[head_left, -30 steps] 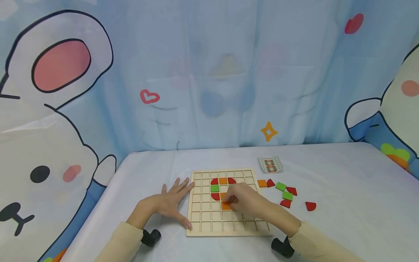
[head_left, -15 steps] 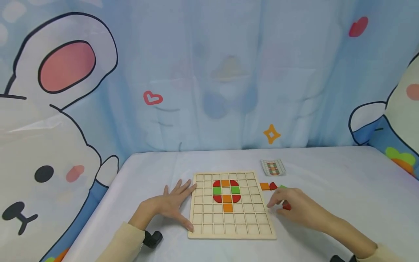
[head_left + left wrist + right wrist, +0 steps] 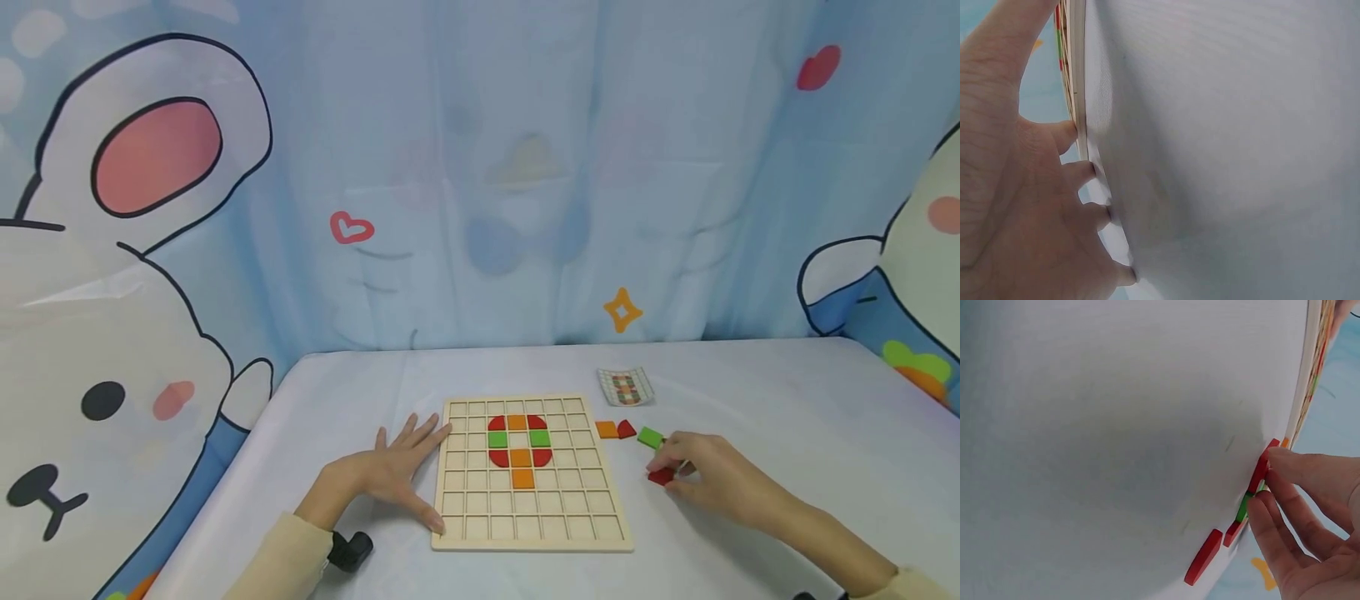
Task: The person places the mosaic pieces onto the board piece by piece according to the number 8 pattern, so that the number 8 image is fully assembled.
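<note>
A wooden grid board (image 3: 465, 525) lies on the table, with several red, orange and green tiles set in its squares. My left hand (image 3: 386, 475) rests at the board's left edge, fingers spread and straight; in the left wrist view that hand (image 3: 1041, 200) has its fingertips along the rim. Right of the board, my right hand (image 3: 716, 475) pinches a red tile with a curved side (image 3: 662, 476) between thumb and fingers. In the right wrist view the thumb lies against this red tile (image 3: 1260, 467), which appears low on the cloth. A green tile (image 3: 650, 437) is just beyond the fingers.
An orange tile (image 3: 607, 429) and a red tile (image 3: 626, 429) lie by the board's right edge. Another red tile (image 3: 1204, 557) shows in the right wrist view. A small pattern card (image 3: 626, 387) lies behind them. A printed curtain (image 3: 420, 167) hangs behind the table.
My right hand has left the orange tile on the board and moved right to the loose tiles, where it has taken hold of a red one. The left hand stays at the board's edge.
</note>
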### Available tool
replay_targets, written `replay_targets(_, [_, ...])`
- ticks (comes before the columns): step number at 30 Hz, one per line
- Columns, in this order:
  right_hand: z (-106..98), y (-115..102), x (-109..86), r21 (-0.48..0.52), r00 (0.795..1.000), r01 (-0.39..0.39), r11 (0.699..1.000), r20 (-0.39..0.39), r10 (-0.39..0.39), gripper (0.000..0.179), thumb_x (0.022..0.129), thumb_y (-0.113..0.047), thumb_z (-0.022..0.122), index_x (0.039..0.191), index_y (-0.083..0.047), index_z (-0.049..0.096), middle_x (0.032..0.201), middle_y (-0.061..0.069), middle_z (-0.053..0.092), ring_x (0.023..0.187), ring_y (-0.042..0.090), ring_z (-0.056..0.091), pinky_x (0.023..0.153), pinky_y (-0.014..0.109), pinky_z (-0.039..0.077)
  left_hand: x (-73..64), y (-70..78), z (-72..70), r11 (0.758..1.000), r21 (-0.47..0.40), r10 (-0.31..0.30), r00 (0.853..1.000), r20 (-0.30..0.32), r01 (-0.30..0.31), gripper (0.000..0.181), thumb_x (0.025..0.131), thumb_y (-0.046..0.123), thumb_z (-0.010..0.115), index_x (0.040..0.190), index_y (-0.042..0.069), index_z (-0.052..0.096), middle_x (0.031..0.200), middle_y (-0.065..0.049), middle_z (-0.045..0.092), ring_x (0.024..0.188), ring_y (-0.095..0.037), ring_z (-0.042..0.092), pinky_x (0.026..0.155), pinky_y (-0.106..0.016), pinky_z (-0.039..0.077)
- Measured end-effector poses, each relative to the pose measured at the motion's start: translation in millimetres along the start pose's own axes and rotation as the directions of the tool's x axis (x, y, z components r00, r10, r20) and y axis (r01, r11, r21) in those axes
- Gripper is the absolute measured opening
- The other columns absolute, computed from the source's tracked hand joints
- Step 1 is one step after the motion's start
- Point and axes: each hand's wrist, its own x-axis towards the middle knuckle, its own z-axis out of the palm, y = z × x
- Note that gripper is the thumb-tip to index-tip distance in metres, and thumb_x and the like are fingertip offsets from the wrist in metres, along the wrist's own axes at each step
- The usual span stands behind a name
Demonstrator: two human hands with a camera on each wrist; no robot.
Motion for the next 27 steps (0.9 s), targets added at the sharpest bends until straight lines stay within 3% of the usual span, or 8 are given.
replay_targets(8, [0.8,3.8,0.3,-0.003,0.997,-0.075,0.997,-0.003,0.075,0.022,0.078,0.006,0.087,0.098,-0.003,0.082,0.090,-0.004,0.068,0.081,0.014,0.063,0.076,0.033,0.062,-1.6,2.3,-1.4,1.000,0.006,0.000,1.000,-0.004,0.000,0.131,0.075,0.059,0.090,0.170,0.023,0.009,0.177,-0.007,-0.001,0.161,-0.035,-0.009,0.122,-0.071,-0.002])
replay_targets(12, [1.1,5.2,0.2,0.029,0.994,-0.105,0.994,-0.028,0.105,0.022,0.078,0.004,0.088,0.098,0.000,0.081,0.090,-0.002,0.071,0.080,0.015,0.063,0.072,0.029,0.060,-2.2,2.9,-2.2,1.000,0.010,0.001,1.000,-0.008,-0.001,0.131,0.075,0.059,0.090,0.170,0.022,0.009,0.177,-0.008,-0.001,0.161,-0.035,-0.009,0.122,-0.071,-0.002])
replay_targets(17, [1.5,6.2,-1.2,0.056,0.991,-0.122,0.991,-0.041,0.125,0.022,0.077,0.005,0.088,0.098,0.000,0.081,0.091,0.000,0.073,0.078,0.015,0.063,0.067,0.021,0.056,-2.0,3.3,-2.3,1.000,0.019,0.005,1.000,-0.008,-0.005,0.131,0.075,0.059,0.090,0.170,0.022,0.009,0.177,-0.008,-0.001,0.161,-0.036,-0.009,0.122,-0.072,-0.002])
replay_targets(27, [0.2,5.9,-1.1,0.055,0.990,-0.143,0.988,-0.010,0.144,0.022,0.077,0.003,0.088,0.098,-0.002,0.083,0.094,0.001,0.072,0.082,0.016,0.060,0.066,0.022,0.053,-3.1,3.5,-2.1,1.000,0.025,0.002,1.000,-0.002,-0.001,0.132,0.075,0.059,0.090,0.170,0.022,0.008,0.177,-0.008,-0.002,0.161,-0.035,-0.009,0.122,-0.071,-0.003])
